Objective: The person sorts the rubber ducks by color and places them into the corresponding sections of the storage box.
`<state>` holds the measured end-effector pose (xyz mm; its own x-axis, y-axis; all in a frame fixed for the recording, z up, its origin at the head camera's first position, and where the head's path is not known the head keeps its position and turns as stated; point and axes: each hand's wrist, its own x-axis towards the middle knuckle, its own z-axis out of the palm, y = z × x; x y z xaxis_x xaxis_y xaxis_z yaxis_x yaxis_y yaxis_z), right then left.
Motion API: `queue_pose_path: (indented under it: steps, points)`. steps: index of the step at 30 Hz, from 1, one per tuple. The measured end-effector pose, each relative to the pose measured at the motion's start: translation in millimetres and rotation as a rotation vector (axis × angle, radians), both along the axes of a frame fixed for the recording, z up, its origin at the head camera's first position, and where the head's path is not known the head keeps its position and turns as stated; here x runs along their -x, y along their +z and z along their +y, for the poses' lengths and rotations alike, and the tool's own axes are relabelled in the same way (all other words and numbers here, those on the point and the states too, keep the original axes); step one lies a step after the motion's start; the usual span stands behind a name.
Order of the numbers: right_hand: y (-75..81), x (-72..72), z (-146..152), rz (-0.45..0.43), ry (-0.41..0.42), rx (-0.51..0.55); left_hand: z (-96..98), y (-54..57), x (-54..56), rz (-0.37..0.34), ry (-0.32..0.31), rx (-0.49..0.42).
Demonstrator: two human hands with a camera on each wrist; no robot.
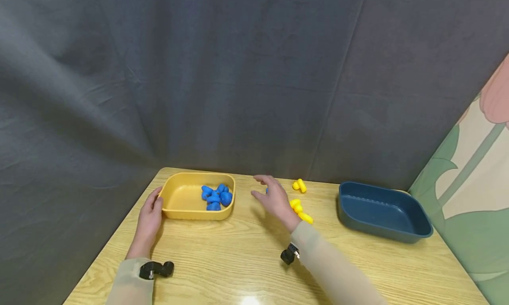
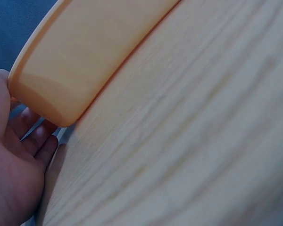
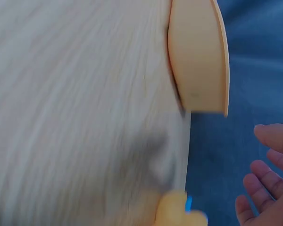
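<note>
My left hand (image 1: 149, 211) rests against the left end of a yellow plastic bin (image 1: 180, 214), thumb near its rim and fingers along the outer wall. In the left wrist view, those fingers (image 2: 46, 146) lie against the bin's end, close over the table. Several glossy blue pieces (image 1: 214, 199) sit heaped in the bin's right half. My right hand (image 1: 275, 202) hovers right of the bin, empty, fingers and thumb spread apart. A blue piece (image 1: 267, 190) shows partly hidden behind it. Yellow pieces (image 1: 305, 217) lie on the table beside the right wrist, partly covered by it.
Another yellow piece (image 1: 300, 185) lies farther back, near the table's rear edge. A dark blue bin (image 1: 377, 230) stands at the right of the wooden table (image 1: 222, 261). A dark grey curtain (image 1: 246, 97) hangs behind, with a flower-patterned cloth (image 1: 473, 185) at the right.
</note>
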<state>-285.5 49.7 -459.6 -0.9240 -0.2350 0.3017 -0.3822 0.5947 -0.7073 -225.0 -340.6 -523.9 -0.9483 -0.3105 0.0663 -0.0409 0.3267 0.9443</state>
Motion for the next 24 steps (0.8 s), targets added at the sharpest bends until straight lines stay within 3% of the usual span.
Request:
queue_pose_path:
  steps: [12,24]
  points:
    - [-5.3,19.0,49.0,-0.119,-0.062,-0.030,1.9,2.4,-0.9,-0.005,0.009,-0.004]
    - [-11.9,29.5,60.6,-0.189,-0.092,-0.055,2.9,3.4,-1.6,0.003,0.006,0.000]
